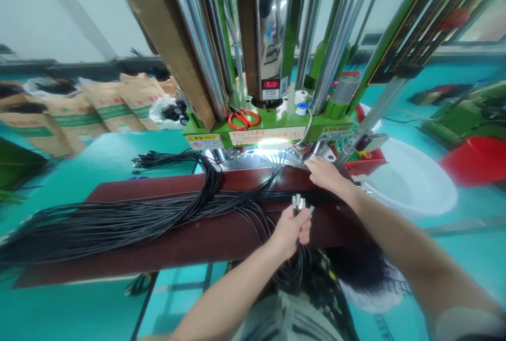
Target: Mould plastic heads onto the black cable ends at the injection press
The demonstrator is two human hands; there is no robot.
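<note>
My left hand [290,229] is closed around a bunch of black cables, whose silvery metal plugs [299,203] stick up above the fist. Their black cords [294,272] hang in loops below that hand. At the front edge of the machine's lit metal bed [249,157], my right hand [324,173] has its fingers bent together; what they hold, if anything, is hidden. A long bundle of black cables [130,220] lies across the brown board [190,246], and some thin cords run up to the bed under the lamp.
The green upright machine [247,138] with steel columns stands directly ahead. Red-handled scissors [244,118] lie on its ledge beside a blue-and-white spool [302,109]. To the right are a white basin [411,183] and a red bucket [476,161]. Paper sacks [75,114] stand at left.
</note>
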